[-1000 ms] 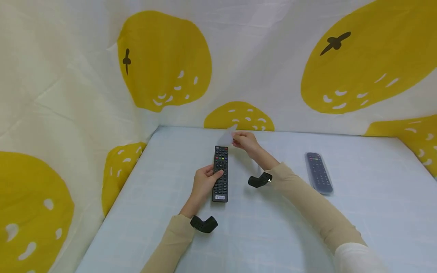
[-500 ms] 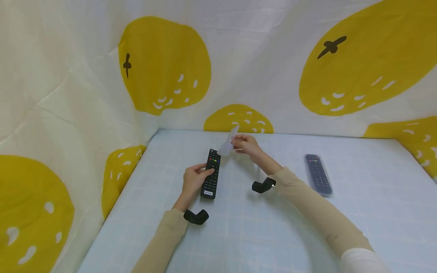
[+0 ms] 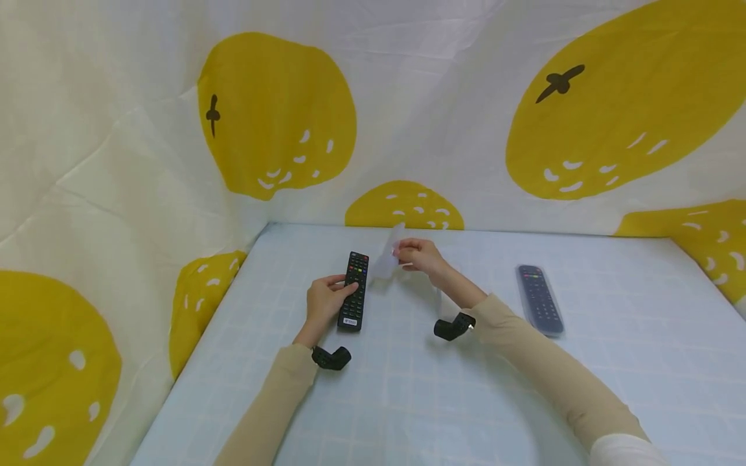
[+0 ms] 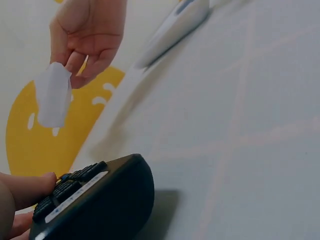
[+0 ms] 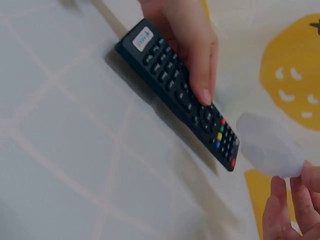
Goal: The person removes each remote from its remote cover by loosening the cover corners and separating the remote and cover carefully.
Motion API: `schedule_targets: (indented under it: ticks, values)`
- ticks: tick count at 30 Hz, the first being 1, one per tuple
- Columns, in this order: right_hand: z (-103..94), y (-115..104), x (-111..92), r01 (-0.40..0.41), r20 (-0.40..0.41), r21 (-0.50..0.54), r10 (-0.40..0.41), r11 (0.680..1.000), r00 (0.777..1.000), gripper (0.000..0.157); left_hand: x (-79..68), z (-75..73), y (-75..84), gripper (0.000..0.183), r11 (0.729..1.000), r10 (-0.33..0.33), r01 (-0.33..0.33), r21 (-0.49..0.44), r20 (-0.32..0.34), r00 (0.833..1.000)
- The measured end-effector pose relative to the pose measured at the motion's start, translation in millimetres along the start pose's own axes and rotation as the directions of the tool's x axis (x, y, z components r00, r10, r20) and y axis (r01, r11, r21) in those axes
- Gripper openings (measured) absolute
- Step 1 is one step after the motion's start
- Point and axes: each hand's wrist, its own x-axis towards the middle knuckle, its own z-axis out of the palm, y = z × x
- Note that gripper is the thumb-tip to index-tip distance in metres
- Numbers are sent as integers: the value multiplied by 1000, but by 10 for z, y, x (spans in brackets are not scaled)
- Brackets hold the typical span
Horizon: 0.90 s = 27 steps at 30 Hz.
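Note:
A black remote control [image 3: 353, 304] with several rows of buttons is gripped by my left hand [image 3: 324, 299], thumb on the button face and fingers around its far side. Its shadow falls on the tabletop just beneath it in the right wrist view. To the right, my right hand [image 3: 423, 257] pinches a thin white sheet [image 3: 386, 260], like a tissue or wipe, between thumb and fingers. The white sheet [image 5: 270, 145] hangs apart from the remote's far end, near its red button. Much of my left hand is outside the left wrist view.
A second dark remote [image 3: 542, 301], in a translucent cover, lies on the table to the right of my right forearm. The table bears a pale blue checked cloth [image 3: 408, 401]. Behind it hangs a white curtain [image 3: 431, 129] with large yellow fruit prints.
My left hand has shifted left with the remote, which has turned to lean slightly. The white sheet has come away from the remote's far end, and my right hand has moved slightly down and right.

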Motion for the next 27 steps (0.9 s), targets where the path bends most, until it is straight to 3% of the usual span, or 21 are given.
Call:
schedule_targets:
  ticks: [6, 19, 23, 27]
  values:
    - [40, 7, -51, 0, 38, -36, 2, 999, 999, 34, 59, -29, -60, 46, 999, -15, 14, 52, 19, 1000]
    - [84, 83, -111, -1, 89, -30, 4, 1000, 996, 33, 48, -115, -37, 44, 972, 74, -78, 222, 28, 997]
    - [98, 110, -125, -5, 92, -16, 6, 1000, 996, 34, 18, -128, -36, 36, 968, 114, -111, 225, -1, 994]
    - [104, 128, -151, 22, 100, 10, -23, 1000, 995, 32, -69, -126, 15, 28, 972, 179, -171, 161, -33, 983]
